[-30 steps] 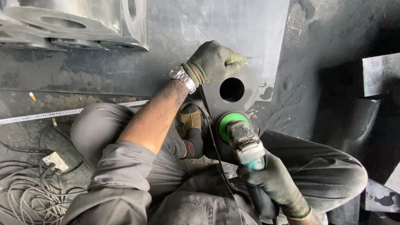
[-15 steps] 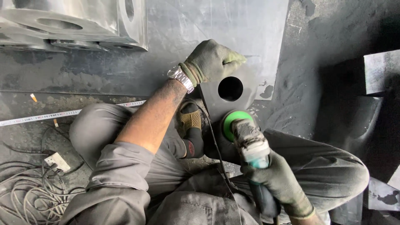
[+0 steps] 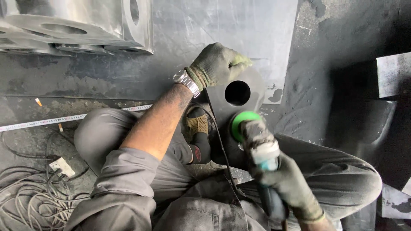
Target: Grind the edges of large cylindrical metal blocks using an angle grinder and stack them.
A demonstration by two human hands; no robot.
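Observation:
A dark metal plate (image 3: 252,100) with a round hole stands on edge on the floor between my knees. My left hand (image 3: 216,64), in a dirty green glove with a metal watch at the wrist, grips the plate's top edge. My right hand (image 3: 284,186), gloved too, holds a handheld grinder (image 3: 261,145) by its body. The grinder's green disc (image 3: 243,122) sits against the plate's face just below the hole. The grinder's cable runs down past my lap.
Shiny metal parts with round holes (image 3: 72,30) are stacked at the top left. A tape measure (image 3: 51,121) lies along the floor at left, above a socket block (image 3: 62,167) and coiled cables (image 3: 30,196). More plates (image 3: 391,75) lie at the right.
The grinder and my right hand have shifted slightly to the right along the plate's lower part. My left hand has stayed on the top edge.

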